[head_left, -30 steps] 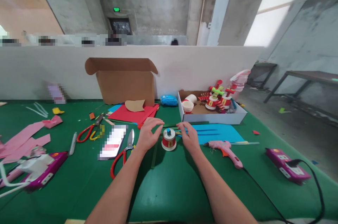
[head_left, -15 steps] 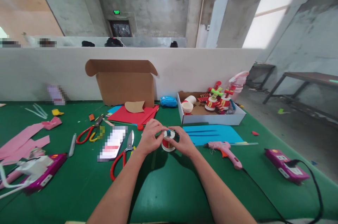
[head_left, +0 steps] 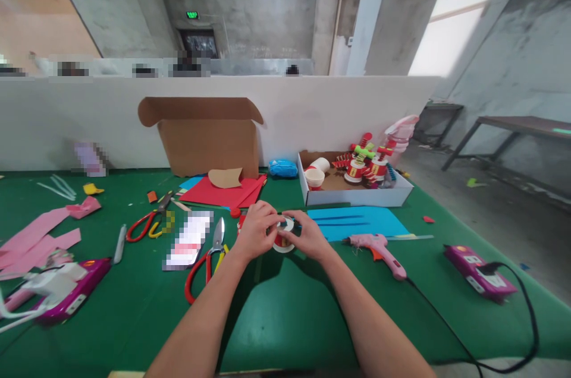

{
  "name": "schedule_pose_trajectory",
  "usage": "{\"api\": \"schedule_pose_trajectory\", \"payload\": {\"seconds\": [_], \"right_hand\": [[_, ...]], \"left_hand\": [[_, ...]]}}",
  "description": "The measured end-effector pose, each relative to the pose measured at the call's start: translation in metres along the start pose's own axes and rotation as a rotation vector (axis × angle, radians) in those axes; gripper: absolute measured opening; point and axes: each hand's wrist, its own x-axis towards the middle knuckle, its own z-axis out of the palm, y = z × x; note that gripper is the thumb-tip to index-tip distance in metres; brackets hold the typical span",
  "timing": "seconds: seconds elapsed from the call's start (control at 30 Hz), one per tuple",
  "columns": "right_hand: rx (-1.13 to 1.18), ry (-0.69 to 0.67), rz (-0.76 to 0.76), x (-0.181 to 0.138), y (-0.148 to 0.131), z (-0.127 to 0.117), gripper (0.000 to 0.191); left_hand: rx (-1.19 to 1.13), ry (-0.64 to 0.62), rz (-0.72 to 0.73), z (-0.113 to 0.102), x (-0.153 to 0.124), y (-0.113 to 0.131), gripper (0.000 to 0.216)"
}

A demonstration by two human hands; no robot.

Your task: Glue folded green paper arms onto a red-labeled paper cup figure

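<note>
An upside-down paper cup (head_left: 282, 243), red and white with its wide rim down, stands on the green table between my hands. My left hand (head_left: 257, 229) is closed at the cup's left side, its fingertips by a small dark blue piece (head_left: 282, 224) on the white cup base. From the right, my right hand (head_left: 308, 236) closes on the cup, with its thumb near the upper edge and its fingers partly hidden behind. Whether the blue piece is stuck down or only pressed cannot be made out. A pink glue gun (head_left: 378, 248) lies to the right of my right hand.
Left of my arms lie red-handled scissors (head_left: 207, 265), a phone (head_left: 190, 240) and pliers (head_left: 151, 220). Blue paper (head_left: 383, 222) lies behind the glue gun. A white box (head_left: 357, 197) holds cups and decorated pieces. A purple power strip (head_left: 477, 271) trails a black cable at right.
The whole view has shifted slightly. My left fingers sit a little farther over the blue piece on the cup base; the cup stays in place between both hands.
</note>
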Motion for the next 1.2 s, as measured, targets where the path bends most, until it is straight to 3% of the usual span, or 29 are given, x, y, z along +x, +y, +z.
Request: {"api": "schedule_pose_trajectory", "payload": {"seconds": [0.63,0.77,0.9,1.03,1.2], "right_hand": [[0.044,0.001,0.005,0.000,0.000,0.000,0.035],[0.044,0.006,0.001,0.000,0.000,0.000,0.036],[0.073,0.024,0.004,0.000,-0.003,-0.002,0.044],[0.167,0.256,0.041,0.002,-0.003,-0.010,0.029],[0.293,0.666,0.186,0.007,0.009,-0.020,0.046]], "left_hand": [[0.079,-0.043,-0.026,0.005,0.001,0.003,0.029],[0.034,0.011,-0.042,0.008,0.000,0.003,0.033],[-0.036,0.143,-0.081,0.006,0.000,-0.002,0.039],[0.016,0.305,-0.189,-0.004,-0.001,-0.018,0.042],[0.124,0.379,-0.312,-0.009,-0.007,-0.041,0.041]]}}
